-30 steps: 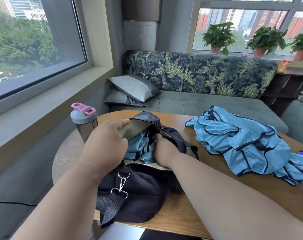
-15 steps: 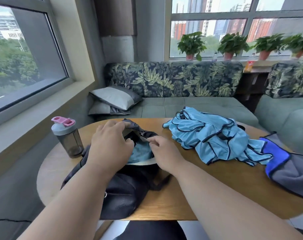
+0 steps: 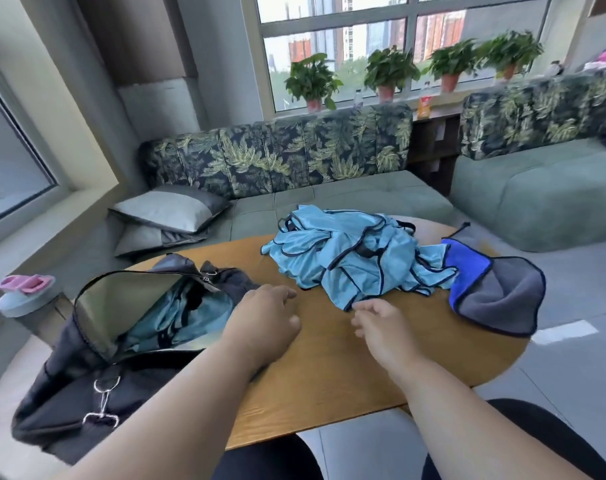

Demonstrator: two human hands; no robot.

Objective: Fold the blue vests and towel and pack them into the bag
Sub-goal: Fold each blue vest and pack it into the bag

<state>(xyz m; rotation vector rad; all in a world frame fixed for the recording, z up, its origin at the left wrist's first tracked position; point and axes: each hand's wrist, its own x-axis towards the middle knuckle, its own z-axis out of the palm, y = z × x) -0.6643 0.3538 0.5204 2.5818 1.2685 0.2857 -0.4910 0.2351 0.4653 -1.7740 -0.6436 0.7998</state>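
Note:
A black bag [image 3: 86, 386] lies unzipped at the table's left, its flap up, with a light blue vest [image 3: 176, 317] folded inside. A crumpled heap of light blue vests [image 3: 350, 258] with dark trim sits at the table's far middle. To its right lies a blue and grey towel [image 3: 492, 289]. My left hand [image 3: 263, 320] hovers over the table just right of the bag, fingers loosely apart and empty. My right hand [image 3: 381, 327] is empty too, its fingers spread close to the near edge of the heap.
The round wooden table [image 3: 329, 368] stands before a leaf-patterned sofa [image 3: 294, 157] with grey cushions [image 3: 169, 209]. A shaker bottle [image 3: 24, 299] with a pink lid stands at the table's far left. Potted plants [image 3: 312, 81] line the windowsill.
Both hands have left the bag's opening and moved right toward the vest heap. The view has swung right, so the bag now sits further left.

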